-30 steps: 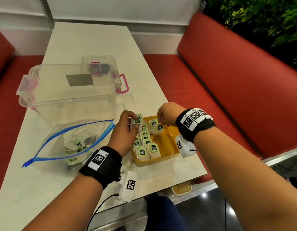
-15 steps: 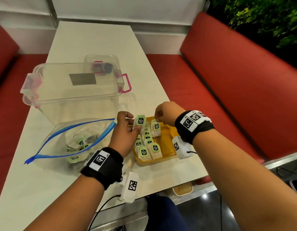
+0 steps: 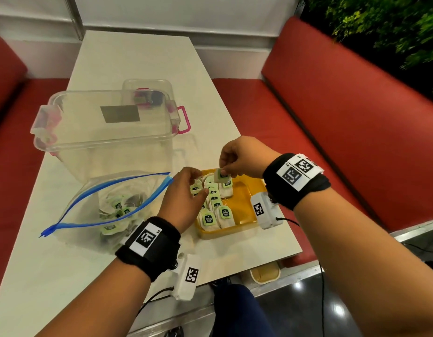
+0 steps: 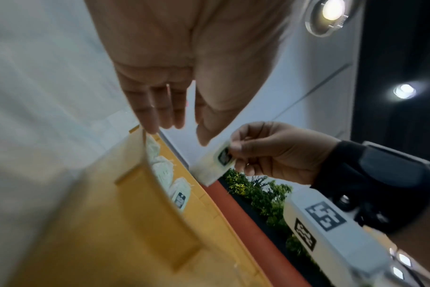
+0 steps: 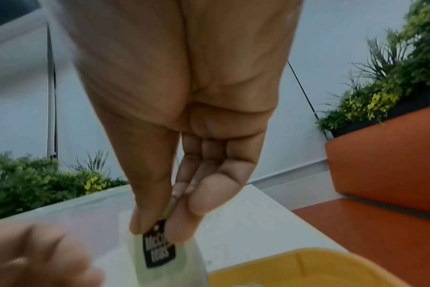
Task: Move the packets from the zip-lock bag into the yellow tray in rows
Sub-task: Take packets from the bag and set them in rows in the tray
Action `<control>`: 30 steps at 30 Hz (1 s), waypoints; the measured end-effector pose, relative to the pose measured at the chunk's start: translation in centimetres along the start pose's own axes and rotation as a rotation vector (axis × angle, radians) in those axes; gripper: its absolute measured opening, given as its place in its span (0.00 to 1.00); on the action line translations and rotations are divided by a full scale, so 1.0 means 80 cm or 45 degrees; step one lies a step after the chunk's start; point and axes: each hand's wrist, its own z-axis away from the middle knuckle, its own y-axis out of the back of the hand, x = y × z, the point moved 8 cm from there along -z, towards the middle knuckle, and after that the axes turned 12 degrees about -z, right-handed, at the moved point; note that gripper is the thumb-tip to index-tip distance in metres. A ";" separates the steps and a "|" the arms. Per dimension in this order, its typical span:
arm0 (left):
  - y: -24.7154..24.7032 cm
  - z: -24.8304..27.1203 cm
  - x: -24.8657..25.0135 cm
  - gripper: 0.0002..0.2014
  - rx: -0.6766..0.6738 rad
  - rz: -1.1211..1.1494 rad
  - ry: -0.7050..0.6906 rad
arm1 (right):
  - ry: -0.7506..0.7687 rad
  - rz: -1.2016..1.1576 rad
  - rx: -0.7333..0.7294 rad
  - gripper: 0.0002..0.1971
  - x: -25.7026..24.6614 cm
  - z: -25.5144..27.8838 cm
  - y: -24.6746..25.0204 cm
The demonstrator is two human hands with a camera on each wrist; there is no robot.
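Right now the right hand (image 3: pixel 242 160) pinches 1 packet (image 3: pixel 221 175) by its top edge betw. thumb and forefinger, holding it just above the far end of the yellow tray (image 3: pixel 244 203); the wrist view shows the grip closed on the packet's dark label, w/ the other fingers tucked behind. The left hand (image 3: pixel 184 198) sits at the tray's left side, fingers straight and relaxed, holding nothing, fingertips (image 3: pixel 205 190) touching the packets already laid there. Those packets in the tray (image 3: pixel 216 205) run in rows from the near end to the far end on the left half; the right half shows bare yellow. The zip-lock bag (image 3: pixel 108 210) lies open on the table (image 3: pixel 128 59), just left of the tray, w/ more packets inside (image 3: pixel 118 207). Behind the bag stands a clear plastic box (image 3: pixel 106 127) w/ pink latches. Red bench seats (image 3: pixel 344 113) flank the table on both sides, and green plants (image 3: pixel 392 23) sit behind the right 1.
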 end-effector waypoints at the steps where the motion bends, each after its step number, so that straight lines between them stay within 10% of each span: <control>1: 0.002 0.004 -0.001 0.15 0.003 -0.108 -0.019 | -0.031 0.046 -0.022 0.04 0.007 0.001 0.000; 10: -0.011 0.022 -0.038 0.25 -0.213 -0.237 0.241 | -0.382 0.222 -0.245 0.07 0.076 -0.014 -0.038; 30: 0.029 0.050 0.004 0.15 -0.258 -0.325 0.119 | -0.172 0.302 -0.051 0.07 0.025 -0.018 -0.022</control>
